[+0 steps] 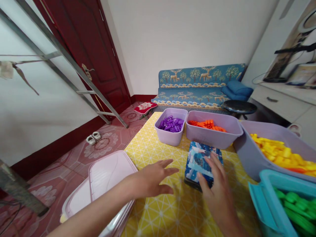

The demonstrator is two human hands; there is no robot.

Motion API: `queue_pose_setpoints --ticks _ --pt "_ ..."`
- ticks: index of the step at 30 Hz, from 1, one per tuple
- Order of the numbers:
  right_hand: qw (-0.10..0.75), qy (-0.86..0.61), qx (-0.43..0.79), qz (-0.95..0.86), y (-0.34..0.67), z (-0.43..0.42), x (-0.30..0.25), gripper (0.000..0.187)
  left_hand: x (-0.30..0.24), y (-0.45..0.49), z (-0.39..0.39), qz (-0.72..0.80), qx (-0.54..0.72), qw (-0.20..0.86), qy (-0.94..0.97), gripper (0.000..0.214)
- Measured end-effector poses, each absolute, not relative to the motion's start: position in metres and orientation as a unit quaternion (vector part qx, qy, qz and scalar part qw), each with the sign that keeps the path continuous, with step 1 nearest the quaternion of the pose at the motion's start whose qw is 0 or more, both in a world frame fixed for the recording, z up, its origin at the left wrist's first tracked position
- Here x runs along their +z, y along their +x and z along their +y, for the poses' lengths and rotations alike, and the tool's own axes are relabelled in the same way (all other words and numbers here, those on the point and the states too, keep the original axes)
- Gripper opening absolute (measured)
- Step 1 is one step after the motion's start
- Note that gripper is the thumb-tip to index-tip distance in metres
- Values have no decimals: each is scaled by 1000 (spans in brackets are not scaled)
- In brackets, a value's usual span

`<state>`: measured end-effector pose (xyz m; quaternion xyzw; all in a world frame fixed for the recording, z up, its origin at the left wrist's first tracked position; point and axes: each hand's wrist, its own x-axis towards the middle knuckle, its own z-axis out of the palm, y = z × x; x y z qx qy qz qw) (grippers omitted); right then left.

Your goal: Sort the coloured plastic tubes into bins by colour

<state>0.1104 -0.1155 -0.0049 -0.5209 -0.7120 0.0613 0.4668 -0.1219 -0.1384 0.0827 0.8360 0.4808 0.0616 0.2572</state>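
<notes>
A dark blue box [197, 164] with a printed top lies on the yellow patterned tablecloth [153, 214]. My right hand [217, 184] is over its right side with the fingers apart; whether the fingertips touch the lid I cannot tell. To the left of the box, my left hand [158, 177] hovers above the cloth, fingers spread, holding nothing. Beyond the box stand a lilac bin [170, 136] of purple plastic pieces [171, 124] and a longer lilac bin [209, 135] of orange pieces [207, 124].
On the right are a large lilac bin [249, 158] with yellow pieces [278, 149] and a teal bin [269, 204] with green pieces [298, 207]. Pale pink lids [108, 171] are stacked at the table's left edge. A ladder [81, 72] leans at left; a sofa [192, 89] stands behind.
</notes>
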Motion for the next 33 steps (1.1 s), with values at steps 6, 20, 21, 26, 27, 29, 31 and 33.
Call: queue_pose_setpoints --ticks 6,20,21,26,27,29,31,33 --pt "387 -478 56 -787 40 -77 15 47 67 -217 -214 665 150 91 726 43" --pt "151 -521 -12 -840 5 18 49 26 -11 -284 -291 875 251 17 414 65" --pt "158 -515 -10 -842 6 16 48 26 -10 -287 -287 883 235 33 405 66" --pt "193 -455 17 -869 18 -14 44 24 -7 -300 -268 902 182 63 386 71" --pt "199 -448 20 -872 21 -22 44 23 -9 -302 -265 902 182 70 386 71" --pt "222 -451 10 -864 24 -43 47 22 -12 -304 -261 896 190 93 391 70" --pt "268 -468 -19 -842 20 -68 52 19 -14 -302 -259 889 199 110 399 66" --pt "301 -449 -12 -841 7 -95 54 24 -13 -297 -257 889 200 108 397 63"
